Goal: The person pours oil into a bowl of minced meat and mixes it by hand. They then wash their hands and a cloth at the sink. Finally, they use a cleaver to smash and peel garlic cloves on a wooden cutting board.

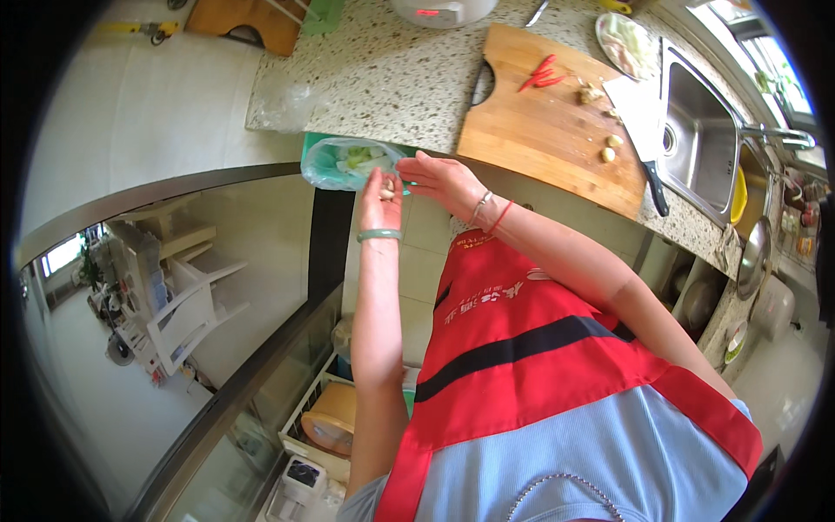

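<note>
My left hand, with a green bangle at the wrist, is turned palm up with its fingers curled around what look like garlic cloves. Close beside it, my right hand reaches in from the right with fingers stretched out and nothing visible in them. Both are at the near edge of a green bin lined with a clear plastic bag. Pale green vegetable scraps lie inside the bag. Part of my right fingertips is hidden behind the left hand.
On the speckled counter lies a wooden cutting board with red chilies, ginger, garlic cloves and a knife. Beyond are a plate of sliced vegetables and a steel sink. A dark-framed glass door stands left.
</note>
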Action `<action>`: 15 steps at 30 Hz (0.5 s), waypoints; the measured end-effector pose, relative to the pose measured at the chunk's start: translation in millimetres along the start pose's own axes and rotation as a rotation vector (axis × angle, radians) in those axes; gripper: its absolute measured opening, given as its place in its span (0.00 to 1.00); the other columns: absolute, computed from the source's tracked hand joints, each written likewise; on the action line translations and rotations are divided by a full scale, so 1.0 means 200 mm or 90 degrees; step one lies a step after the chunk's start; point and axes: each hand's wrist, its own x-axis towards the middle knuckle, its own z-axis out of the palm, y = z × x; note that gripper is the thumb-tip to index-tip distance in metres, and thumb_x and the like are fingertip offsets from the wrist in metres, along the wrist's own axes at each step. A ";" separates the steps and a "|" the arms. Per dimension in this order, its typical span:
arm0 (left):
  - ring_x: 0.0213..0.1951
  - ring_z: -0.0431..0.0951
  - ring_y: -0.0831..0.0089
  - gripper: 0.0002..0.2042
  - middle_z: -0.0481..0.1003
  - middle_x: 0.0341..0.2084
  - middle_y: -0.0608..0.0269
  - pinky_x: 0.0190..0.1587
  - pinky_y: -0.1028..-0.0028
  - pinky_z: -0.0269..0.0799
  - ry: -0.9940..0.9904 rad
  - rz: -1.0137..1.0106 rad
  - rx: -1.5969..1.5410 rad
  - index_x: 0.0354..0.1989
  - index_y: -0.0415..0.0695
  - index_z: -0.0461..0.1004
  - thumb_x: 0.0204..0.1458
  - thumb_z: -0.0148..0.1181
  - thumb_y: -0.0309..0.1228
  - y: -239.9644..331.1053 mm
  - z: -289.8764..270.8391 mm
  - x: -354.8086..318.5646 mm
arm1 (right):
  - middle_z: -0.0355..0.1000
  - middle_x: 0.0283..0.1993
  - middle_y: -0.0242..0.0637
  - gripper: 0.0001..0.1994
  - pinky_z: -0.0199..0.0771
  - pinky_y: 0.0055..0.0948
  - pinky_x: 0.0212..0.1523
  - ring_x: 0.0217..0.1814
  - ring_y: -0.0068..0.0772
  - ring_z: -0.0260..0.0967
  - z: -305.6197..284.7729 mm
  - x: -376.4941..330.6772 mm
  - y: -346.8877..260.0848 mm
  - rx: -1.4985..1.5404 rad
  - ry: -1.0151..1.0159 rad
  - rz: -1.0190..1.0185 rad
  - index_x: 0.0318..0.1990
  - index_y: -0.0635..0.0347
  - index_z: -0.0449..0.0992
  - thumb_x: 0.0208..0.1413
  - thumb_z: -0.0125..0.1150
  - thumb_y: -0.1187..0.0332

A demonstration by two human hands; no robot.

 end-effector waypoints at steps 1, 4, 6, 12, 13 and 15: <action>0.39 0.74 0.71 0.04 0.74 0.35 0.59 0.43 0.73 0.74 0.057 0.003 -0.011 0.36 0.41 0.71 0.54 0.58 0.23 0.06 0.01 0.05 | 0.62 0.62 0.48 0.29 0.60 0.37 0.64 0.65 0.40 0.59 0.03 0.07 0.03 0.009 -0.005 0.024 0.59 0.72 0.63 0.63 0.48 0.51; 0.50 0.68 0.60 0.15 0.65 0.49 0.49 0.52 0.60 0.70 0.084 -0.035 0.019 0.51 0.38 0.62 0.60 0.50 0.34 0.20 -0.12 0.25 | 0.57 0.66 0.50 0.32 0.59 0.38 0.65 0.68 0.42 0.55 0.11 0.26 0.11 0.056 0.028 0.057 0.62 0.74 0.58 0.64 0.45 0.50; 0.53 0.65 0.54 0.24 0.60 0.54 0.45 0.57 0.54 0.64 0.081 -0.132 -0.014 0.60 0.37 0.54 0.62 0.46 0.40 0.26 -0.09 0.29 | 0.52 0.69 0.50 0.36 0.56 0.39 0.67 0.71 0.43 0.50 0.11 0.34 0.15 0.030 0.061 0.050 0.64 0.75 0.54 0.63 0.45 0.47; 0.67 0.46 0.43 0.34 0.43 0.66 0.35 0.64 0.47 0.53 0.142 -0.109 0.091 0.67 0.38 0.35 0.63 0.44 0.43 0.32 -0.09 0.28 | 0.57 0.66 0.50 0.35 0.57 0.38 0.65 0.69 0.42 0.54 0.11 0.36 0.14 0.005 0.081 0.018 0.62 0.72 0.58 0.62 0.47 0.46; 0.67 0.46 0.43 0.32 0.44 0.66 0.35 0.64 0.47 0.53 0.149 -0.096 0.093 0.67 0.38 0.38 0.63 0.44 0.42 0.31 -0.13 0.31 | 0.60 0.64 0.49 0.33 0.60 0.37 0.64 0.66 0.41 0.57 0.11 0.35 0.12 -0.006 0.080 0.014 0.60 0.72 0.61 0.62 0.48 0.47; 0.67 0.50 0.45 0.29 0.53 0.63 0.36 0.64 0.48 0.53 0.058 -0.037 0.132 0.66 0.38 0.44 0.62 0.46 0.39 0.32 -0.17 0.35 | 0.67 0.59 0.47 0.29 0.64 0.34 0.60 0.61 0.38 0.64 0.11 0.33 0.07 -0.028 0.081 0.002 0.56 0.70 0.67 0.62 0.49 0.49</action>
